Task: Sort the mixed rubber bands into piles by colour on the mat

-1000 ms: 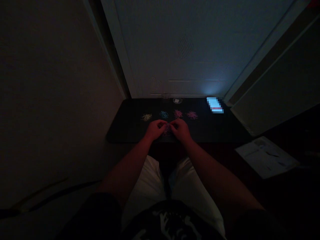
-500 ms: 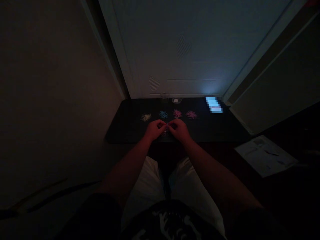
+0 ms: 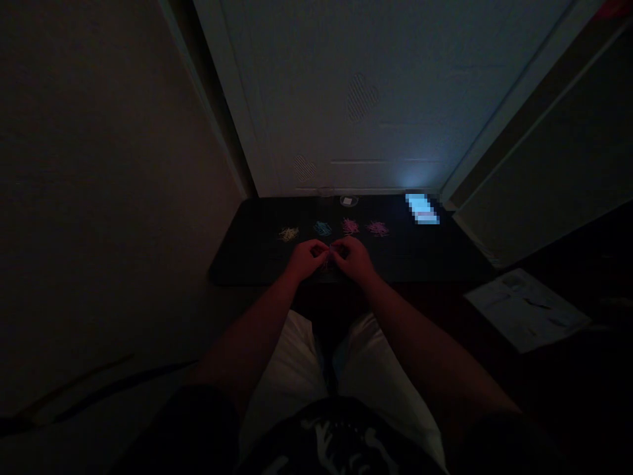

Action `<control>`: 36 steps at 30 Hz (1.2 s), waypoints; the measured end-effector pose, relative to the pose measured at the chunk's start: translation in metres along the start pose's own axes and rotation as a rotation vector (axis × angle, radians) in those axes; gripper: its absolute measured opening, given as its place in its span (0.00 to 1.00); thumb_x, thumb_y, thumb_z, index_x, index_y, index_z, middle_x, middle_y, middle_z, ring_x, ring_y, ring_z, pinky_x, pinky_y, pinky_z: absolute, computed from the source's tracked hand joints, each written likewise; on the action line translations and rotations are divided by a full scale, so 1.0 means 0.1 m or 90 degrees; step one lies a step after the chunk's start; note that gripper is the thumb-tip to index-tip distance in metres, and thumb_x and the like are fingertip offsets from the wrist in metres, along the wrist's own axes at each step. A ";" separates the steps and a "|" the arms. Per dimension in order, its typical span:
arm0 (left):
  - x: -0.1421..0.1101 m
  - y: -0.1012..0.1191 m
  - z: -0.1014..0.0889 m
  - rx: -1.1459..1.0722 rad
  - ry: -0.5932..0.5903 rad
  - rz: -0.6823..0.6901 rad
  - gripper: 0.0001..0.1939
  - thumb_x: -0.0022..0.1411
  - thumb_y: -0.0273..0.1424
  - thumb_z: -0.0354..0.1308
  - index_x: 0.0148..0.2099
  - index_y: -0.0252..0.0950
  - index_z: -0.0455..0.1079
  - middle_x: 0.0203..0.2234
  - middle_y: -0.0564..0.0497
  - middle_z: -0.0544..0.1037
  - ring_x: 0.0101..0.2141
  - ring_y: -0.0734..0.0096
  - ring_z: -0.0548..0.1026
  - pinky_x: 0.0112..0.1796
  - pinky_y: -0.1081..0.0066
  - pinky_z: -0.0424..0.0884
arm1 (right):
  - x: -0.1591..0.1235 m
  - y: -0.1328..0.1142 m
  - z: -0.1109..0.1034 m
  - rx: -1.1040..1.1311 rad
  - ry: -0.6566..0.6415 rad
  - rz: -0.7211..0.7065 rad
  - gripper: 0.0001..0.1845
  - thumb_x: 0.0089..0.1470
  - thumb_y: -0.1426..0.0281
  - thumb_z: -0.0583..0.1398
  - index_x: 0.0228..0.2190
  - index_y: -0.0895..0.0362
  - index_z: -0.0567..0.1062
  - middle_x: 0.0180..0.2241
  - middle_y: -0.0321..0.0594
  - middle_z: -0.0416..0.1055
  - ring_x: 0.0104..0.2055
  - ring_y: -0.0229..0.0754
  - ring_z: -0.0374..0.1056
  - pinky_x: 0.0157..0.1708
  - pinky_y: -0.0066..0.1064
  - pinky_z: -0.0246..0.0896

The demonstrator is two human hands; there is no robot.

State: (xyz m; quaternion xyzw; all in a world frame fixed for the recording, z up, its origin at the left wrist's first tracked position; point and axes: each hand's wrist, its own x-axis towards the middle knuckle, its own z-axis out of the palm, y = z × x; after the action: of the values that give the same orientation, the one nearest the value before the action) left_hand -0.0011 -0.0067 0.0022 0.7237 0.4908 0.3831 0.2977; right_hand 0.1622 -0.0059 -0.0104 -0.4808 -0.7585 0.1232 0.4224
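My left hand [image 3: 310, 258] and my right hand [image 3: 352, 256] meet over the near part of a dark table [image 3: 420, 257], thumbs and fingers pinched together. What sits between the fingertips is too small and dim to make out. Just below them lies a small pile of thin pinkish pieces [image 3: 325, 264], partly hidden by the hands. Beyond the hands, a row of piles of thin short strips runs across the table: a yellowish pile [image 3: 289, 233], a blue pile [image 3: 323, 228], a pink pile [image 3: 351, 226] and a purple-pink pile [image 3: 378, 228].
At the table's back edge are a clear round container [image 3: 326, 192] and a round lid-like piece [image 3: 349, 201] with a white label. A lit phone [image 3: 422, 208] lies at the back right. A white panel [image 3: 297, 99] rises behind; a pale sheet [image 3: 527, 310] is lower right.
Both hands stay pinched together in almost the same spot. The view has shifted very slightly; the piles look unmoved.
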 end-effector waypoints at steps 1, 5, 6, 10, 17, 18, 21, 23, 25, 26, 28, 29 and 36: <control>0.00 0.00 0.00 -0.005 -0.003 0.000 0.10 0.52 0.34 0.56 0.34 0.33 0.72 0.25 0.51 0.75 0.25 0.76 0.70 0.29 0.75 0.67 | 0.00 0.00 0.00 0.003 -0.002 -0.005 0.08 0.46 0.70 0.58 0.32 0.57 0.73 0.30 0.40 0.69 0.34 0.41 0.64 0.38 0.33 0.58; 0.00 -0.01 0.00 -0.007 0.001 0.000 0.10 0.52 0.34 0.57 0.34 0.33 0.72 0.25 0.51 0.75 0.25 0.76 0.70 0.29 0.75 0.67 | 0.01 0.01 0.00 -0.004 -0.018 -0.015 0.04 0.46 0.70 0.58 0.28 0.56 0.73 0.27 0.39 0.68 0.33 0.41 0.63 0.36 0.33 0.57; 0.00 -0.01 0.01 -0.004 0.001 0.002 0.10 0.52 0.34 0.57 0.34 0.33 0.72 0.25 0.51 0.75 0.25 0.76 0.70 0.29 0.75 0.67 | 0.01 0.01 0.00 -0.005 -0.018 -0.016 0.04 0.47 0.70 0.58 0.27 0.56 0.73 0.27 0.39 0.68 0.33 0.41 0.63 0.35 0.33 0.57; 0.00 -0.01 0.00 0.008 0.004 0.007 0.10 0.52 0.34 0.57 0.33 0.33 0.72 0.25 0.52 0.75 0.25 0.76 0.70 0.28 0.75 0.66 | 0.00 0.00 -0.01 -0.004 0.000 -0.020 0.03 0.46 0.70 0.58 0.25 0.56 0.72 0.26 0.39 0.68 0.32 0.41 0.62 0.35 0.33 0.57; 0.00 -0.02 0.01 -0.003 0.008 0.002 0.10 0.51 0.35 0.57 0.33 0.33 0.72 0.24 0.52 0.75 0.24 0.76 0.69 0.27 0.76 0.65 | 0.00 -0.01 -0.02 -0.004 0.011 0.001 0.03 0.46 0.72 0.57 0.25 0.56 0.71 0.26 0.39 0.67 0.32 0.42 0.62 0.35 0.34 0.57; 0.01 -0.03 0.01 -0.004 0.008 0.002 0.10 0.51 0.35 0.57 0.32 0.33 0.71 0.24 0.52 0.75 0.24 0.76 0.69 0.27 0.76 0.65 | 0.00 -0.01 -0.02 -0.003 0.014 0.005 0.03 0.45 0.72 0.57 0.25 0.56 0.71 0.26 0.39 0.67 0.32 0.42 0.62 0.35 0.34 0.57; 0.01 -0.04 0.02 -0.001 0.009 -0.001 0.09 0.51 0.34 0.57 0.32 0.33 0.71 0.24 0.52 0.75 0.24 0.76 0.69 0.27 0.76 0.65 | 0.01 -0.01 -0.02 -0.001 0.016 0.015 0.02 0.45 0.72 0.57 0.24 0.56 0.71 0.26 0.39 0.66 0.31 0.41 0.62 0.34 0.33 0.57; 0.01 -0.04 0.02 0.004 0.009 0.000 0.09 0.51 0.34 0.57 0.31 0.33 0.71 0.24 0.52 0.75 0.24 0.76 0.69 0.28 0.76 0.65 | 0.01 -0.01 -0.01 0.002 0.019 0.014 0.02 0.45 0.72 0.57 0.24 0.56 0.70 0.25 0.38 0.66 0.31 0.41 0.62 0.34 0.33 0.57; 0.01 -0.04 0.02 0.010 0.010 0.004 0.08 0.51 0.34 0.57 0.31 0.33 0.71 0.24 0.52 0.75 0.24 0.76 0.69 0.28 0.76 0.65 | 0.01 0.00 -0.01 0.004 0.033 0.015 0.03 0.45 0.73 0.56 0.24 0.56 0.70 0.26 0.39 0.66 0.31 0.41 0.62 0.34 0.33 0.57; 0.01 -0.04 0.02 0.013 0.009 0.006 0.08 0.50 0.33 0.57 0.31 0.33 0.71 0.23 0.52 0.74 0.24 0.76 0.69 0.27 0.76 0.65 | 0.01 0.01 -0.01 0.005 0.038 0.018 0.03 0.45 0.73 0.56 0.24 0.56 0.70 0.26 0.39 0.66 0.31 0.41 0.62 0.34 0.33 0.57; 0.01 -0.03 0.01 0.016 0.009 0.006 0.08 0.50 0.33 0.57 0.30 0.33 0.71 0.23 0.53 0.74 0.24 0.76 0.69 0.27 0.76 0.65 | 0.01 0.02 -0.01 0.010 0.043 0.027 0.03 0.45 0.73 0.56 0.24 0.56 0.70 0.26 0.38 0.67 0.30 0.41 0.62 0.33 0.33 0.58; 0.01 -0.03 0.01 0.016 0.009 0.005 0.08 0.50 0.33 0.56 0.30 0.33 0.71 0.23 0.53 0.74 0.24 0.76 0.69 0.27 0.76 0.64 | 0.01 0.02 -0.01 0.014 0.044 0.030 0.03 0.45 0.73 0.55 0.24 0.56 0.70 0.26 0.38 0.67 0.30 0.40 0.62 0.33 0.33 0.58; 0.00 -0.01 0.00 0.002 0.005 0.001 0.09 0.51 0.34 0.57 0.31 0.33 0.71 0.23 0.52 0.74 0.24 0.76 0.69 0.27 0.75 0.65 | -0.01 -0.01 -0.01 0.036 0.012 -0.015 0.10 0.41 0.74 0.58 0.31 0.57 0.71 0.29 0.39 0.68 0.32 0.41 0.63 0.34 0.32 0.58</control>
State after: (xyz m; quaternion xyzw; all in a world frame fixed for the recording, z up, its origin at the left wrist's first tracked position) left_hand -0.0013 -0.0065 0.0014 0.7231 0.4917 0.3855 0.2945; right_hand 0.1627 -0.0076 -0.0096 -0.4607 -0.7566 0.1349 0.4440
